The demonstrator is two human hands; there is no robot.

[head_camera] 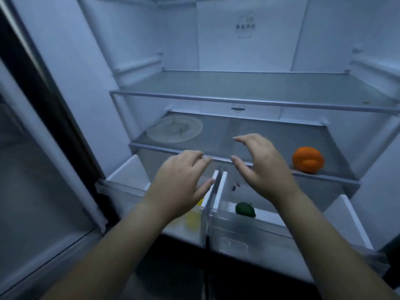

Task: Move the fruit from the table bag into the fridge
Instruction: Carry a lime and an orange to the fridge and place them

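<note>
The fridge [138,53] stands open in front of me. An orange fruit [307,159] rests on the right end of the lower glass shelf [259,135]. A dark green fruit [245,209] lies in the right crisper drawer [249,237]. A yellow fruit [193,217] shows in the left crisper drawer [127,176], partly hidden by my wrist. My left hand [180,182] hovers over the left drawer, fingers apart, holding nothing. My right hand [263,164] hovers over the right drawer in front of the lower shelf edge, fingers curved and apart, holding nothing. The table bag is out of sight.
A pale round plate [174,129] lies at the left of the lower shelf. The upper glass shelf [249,87] is bare. The open fridge door [39,169] stands at my left. Both drawers are pulled out towards me.
</note>
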